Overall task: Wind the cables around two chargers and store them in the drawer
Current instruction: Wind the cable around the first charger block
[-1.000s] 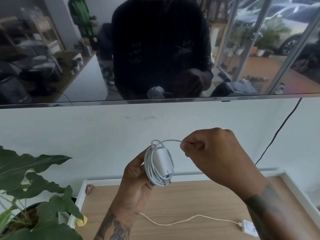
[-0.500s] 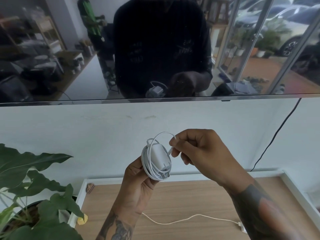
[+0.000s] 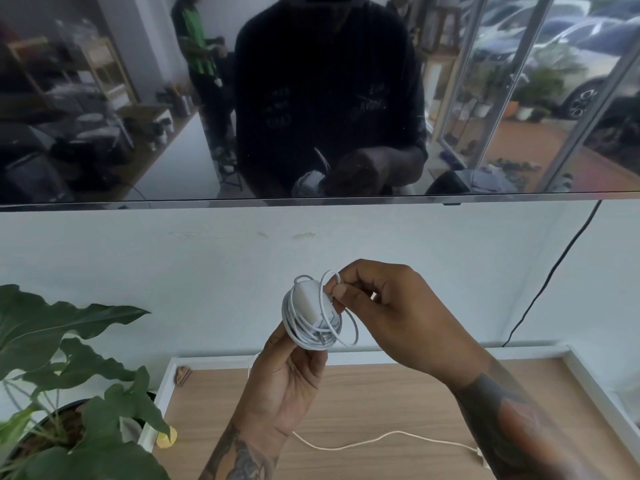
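Head view looks down past two tattooed forearms at a white charger (image 3: pixel 311 303), which serves as the landmark. Below it the left hand (image 3: pixel 287 379) grips the charger from underneath, fingers curled round its lower edge and the wound white cable (image 3: pixel 304 332) bundled about the body. To the charger's right, touching it, the right hand (image 3: pixel 384 306) pinches the tail of that cable between thumb and forefinger right against the charger's top edge. A second ago that hand was out to the right with the cable stretched in a short arc from the charger's top; half a second ago it was nearer; now it is against the block, and one loose loop hangs off the charger's lower right side. Both hands have also shifted a little lower and closer to the body.

Beneath the charger lies a wooden shelf top (image 3: pixel 381 410) with a white rim, and on it a second, cream cable (image 3: pixel 374 441) running to a small white plug block (image 3: pixel 483 457) at lower right, now half hidden by the right forearm. Left of the charger stands a leafy potted plant (image 3: pixel 69 358). Behind it is a pale wall, with a black cord (image 3: pixel 554 271) running down at the right, and above, a dark screen (image 3: pixel 138 133) reflecting the room. No lettering on the charger is legible.
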